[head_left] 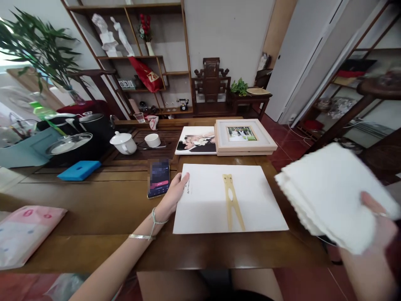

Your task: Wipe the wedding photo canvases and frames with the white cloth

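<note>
A white rectangular panel lies at the table's front edge. On its upper face is a tan two-legged piece with an oval hole and two dark dots near its top. My left hand grips the panel's left edge, thumb on top and fingers mostly hidden; a bracelet circles the wrist. Off to the right, beyond the table's corner, my right hand is closed on a folded white cloth with fuzzy edges, held up in the air. That hand is somewhat blurred.
Behind the panel lie a photo panel and stacked light-wood picture frames. A phone rests left of my hand. Farther left are a white lidded cup, a small bowl, a blue block and a pink-white packet.
</note>
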Motion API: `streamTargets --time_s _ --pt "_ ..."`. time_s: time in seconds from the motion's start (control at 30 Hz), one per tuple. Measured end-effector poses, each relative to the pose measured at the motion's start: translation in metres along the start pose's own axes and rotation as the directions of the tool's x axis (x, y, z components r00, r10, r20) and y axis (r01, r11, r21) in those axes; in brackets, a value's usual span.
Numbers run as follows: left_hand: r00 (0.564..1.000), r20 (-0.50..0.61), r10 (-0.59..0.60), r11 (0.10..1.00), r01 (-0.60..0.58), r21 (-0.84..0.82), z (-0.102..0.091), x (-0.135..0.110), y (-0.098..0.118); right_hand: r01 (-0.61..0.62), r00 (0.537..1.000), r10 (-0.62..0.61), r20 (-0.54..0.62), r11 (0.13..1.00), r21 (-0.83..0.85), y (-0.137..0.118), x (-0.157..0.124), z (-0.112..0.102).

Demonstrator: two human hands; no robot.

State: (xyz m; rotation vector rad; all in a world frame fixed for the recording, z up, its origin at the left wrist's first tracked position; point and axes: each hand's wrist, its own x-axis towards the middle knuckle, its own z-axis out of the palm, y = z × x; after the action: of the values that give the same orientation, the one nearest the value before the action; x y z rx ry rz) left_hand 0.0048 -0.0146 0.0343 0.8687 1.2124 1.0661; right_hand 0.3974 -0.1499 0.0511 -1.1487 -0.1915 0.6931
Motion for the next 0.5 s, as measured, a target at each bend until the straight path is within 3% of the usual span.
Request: streamTargets --time_s 0.07,0.13,0.17,0.23,0.37,0.5 --pt "1.000 0.014 0.025 1.000 -0.025 0.011 0.003 0.004 -0.002 -0.214 0.977 0.214 0.002 0.976 0.049 0.012 -0.011 0.027" --pt "0.999 0.015 0.036 0.999 -0.036 0.010 0.005 0.009 -0.004 -0.437 0.893 0.433 0.125 0.899 0.006 0.025 -0.018 0.052" --pt "0.999 0.012 0.038 0.999 -0.038 0.009 0.006 0.011 -0.005 -0.478 0.861 0.476 0.179 0.878 -0.033 0.032 -0.020 0.061" --pt "0.999 0.001 0.043 0.999 -0.043 0.016 0.006 0.015 -0.005 -0.434 0.857 0.445 0.262 0.895 -0.101 0.044 -0.018 0.076" --pt "0.999 -0.030 0.018 0.998 -0.016 0.066 0.004 0.018 0.000 -0.221 0.881 0.278 0.384 0.957 -0.187 0.060 -0.008 0.091" --pt "0.998 0.068 -0.018 0.973 0.002 0.229 -0.004 0.016 0.013 -0.099 0.855 0.207 0.476 0.965 -0.242 0.068 -0.001 0.096"
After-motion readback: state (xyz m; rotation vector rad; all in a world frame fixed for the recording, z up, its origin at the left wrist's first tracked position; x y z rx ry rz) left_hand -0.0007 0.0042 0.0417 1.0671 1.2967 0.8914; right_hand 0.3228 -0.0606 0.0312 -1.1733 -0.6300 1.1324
